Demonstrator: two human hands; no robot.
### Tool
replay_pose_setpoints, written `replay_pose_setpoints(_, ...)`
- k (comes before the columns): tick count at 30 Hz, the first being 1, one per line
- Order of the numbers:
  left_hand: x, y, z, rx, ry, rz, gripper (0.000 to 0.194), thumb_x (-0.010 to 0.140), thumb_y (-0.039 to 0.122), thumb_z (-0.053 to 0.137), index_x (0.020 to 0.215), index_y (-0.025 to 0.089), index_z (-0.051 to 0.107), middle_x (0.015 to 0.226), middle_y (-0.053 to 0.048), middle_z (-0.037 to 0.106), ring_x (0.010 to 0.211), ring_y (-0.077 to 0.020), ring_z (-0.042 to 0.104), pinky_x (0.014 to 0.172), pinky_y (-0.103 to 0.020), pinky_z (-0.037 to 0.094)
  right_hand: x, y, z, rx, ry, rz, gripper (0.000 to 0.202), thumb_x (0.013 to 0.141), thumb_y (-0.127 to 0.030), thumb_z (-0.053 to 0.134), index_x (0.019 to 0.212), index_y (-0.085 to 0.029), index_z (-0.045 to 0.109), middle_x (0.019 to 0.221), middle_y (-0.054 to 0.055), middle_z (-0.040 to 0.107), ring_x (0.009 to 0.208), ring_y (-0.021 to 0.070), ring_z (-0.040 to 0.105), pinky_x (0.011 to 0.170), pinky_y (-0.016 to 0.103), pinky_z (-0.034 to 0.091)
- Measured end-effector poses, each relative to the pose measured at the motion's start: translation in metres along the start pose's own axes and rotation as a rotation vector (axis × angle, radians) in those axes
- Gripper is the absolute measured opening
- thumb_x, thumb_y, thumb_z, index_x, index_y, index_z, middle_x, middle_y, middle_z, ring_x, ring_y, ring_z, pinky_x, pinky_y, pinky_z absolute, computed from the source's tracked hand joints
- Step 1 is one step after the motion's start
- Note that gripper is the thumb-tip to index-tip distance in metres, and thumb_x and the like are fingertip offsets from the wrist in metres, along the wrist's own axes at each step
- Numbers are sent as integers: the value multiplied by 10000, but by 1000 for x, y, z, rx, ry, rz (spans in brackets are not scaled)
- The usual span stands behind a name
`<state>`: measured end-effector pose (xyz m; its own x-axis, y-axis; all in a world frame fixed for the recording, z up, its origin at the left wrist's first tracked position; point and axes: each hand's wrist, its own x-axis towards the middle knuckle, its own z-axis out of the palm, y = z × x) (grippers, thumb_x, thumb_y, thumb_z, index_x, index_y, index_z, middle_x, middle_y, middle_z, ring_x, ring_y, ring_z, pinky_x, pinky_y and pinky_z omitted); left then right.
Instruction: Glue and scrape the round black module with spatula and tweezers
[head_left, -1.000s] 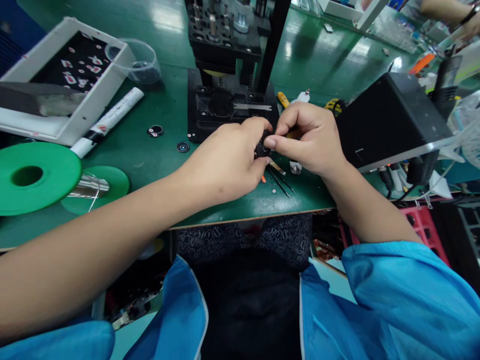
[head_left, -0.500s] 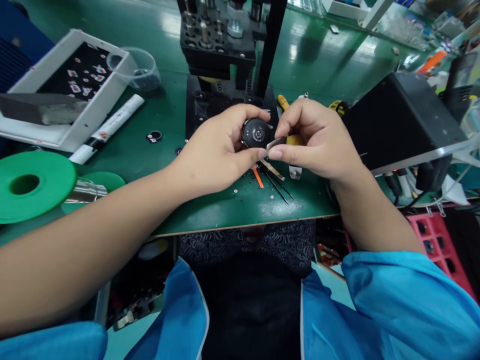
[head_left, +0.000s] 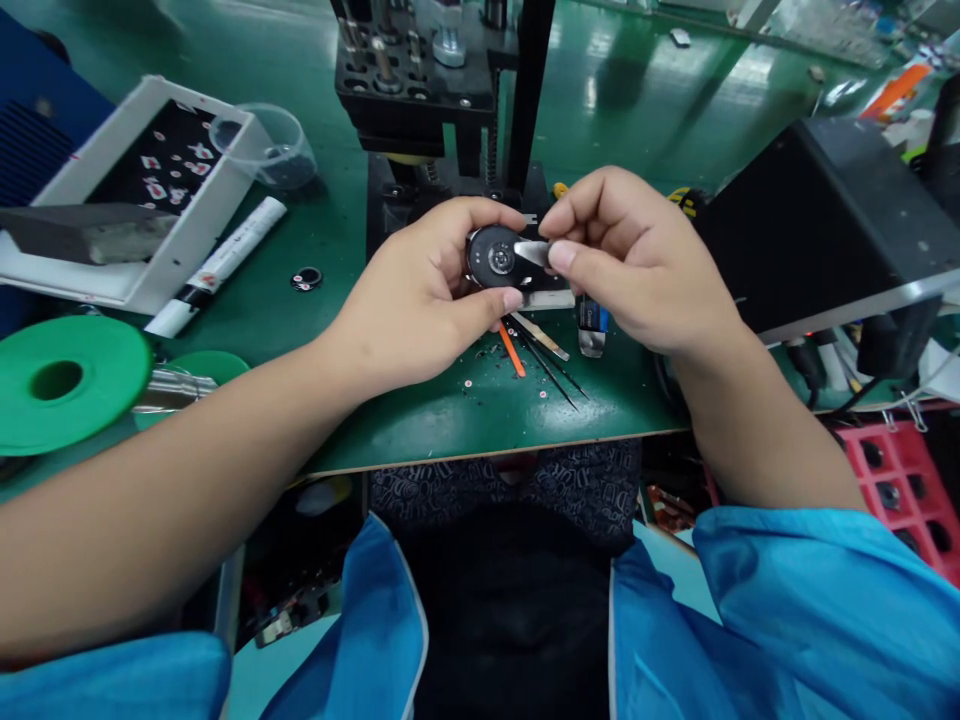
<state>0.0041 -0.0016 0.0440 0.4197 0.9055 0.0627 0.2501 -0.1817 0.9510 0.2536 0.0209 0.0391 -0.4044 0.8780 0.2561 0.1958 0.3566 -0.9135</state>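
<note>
Between the thumb and fingers of my left hand (head_left: 420, 290) is a round black watch body (head_left: 491, 262), its flat face with a small ringed centre turned up. My right hand (head_left: 630, 260) is closed in a pinch on a flat metal pry blade (head_left: 531, 252). The blade's tip lies over the right part of the watch body's face; whether it touches I cannot tell. Its handle is hidden in my fingers. Below my hands lie black tweezers (head_left: 551, 370), an orange stick (head_left: 512, 352) and a small blue and silver packet (head_left: 592, 328).
A black press (head_left: 427, 110) stands just behind my hands. To the left are a white tray (head_left: 142, 280) with small parts, a clear cup (head_left: 281, 150), a marker (head_left: 225, 258) and a green spool (head_left: 112, 370). A black box (head_left: 810, 220) stands at the right.
My right hand has moved the blade from the watch body's lower right edge up over its face. Both hands have shifted slightly to the left in view, and the camera has moved a little.
</note>
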Motion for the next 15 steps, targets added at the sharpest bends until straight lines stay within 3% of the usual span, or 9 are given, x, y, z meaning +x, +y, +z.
replay_pose_setpoints(5,0,-4,0,39,-15,21,627,988,297,857,1561,207,618,1614,-93,793,1348,-296,803,1241,-518,694,1,-1,-1,-38,1,4,437,997,-607,1005,1040,-274,725,1053,39,728,994,234,702,915,395,663)
replay_pose_setpoints(9,0,-7,2,58,-6,64,584,992,409,849,1520,259,649,1653,-107,787,1441,-346,809,1265,-544,682,1,2,1,-87,5,-20,429,1004,-603,1001,1019,-265,738,1042,35,727,991,228,700,934,392,650)
replay_pose_setpoints(15,-2,-10,3,201,19,86,557,1015,402,782,1546,274,675,1639,-118,804,1493,-374,796,1235,-546,703,0,2,0,-170,18,-4,420,989,-595,1013,1008,-264,755,1001,29,742,933,223,675,865,383,627)
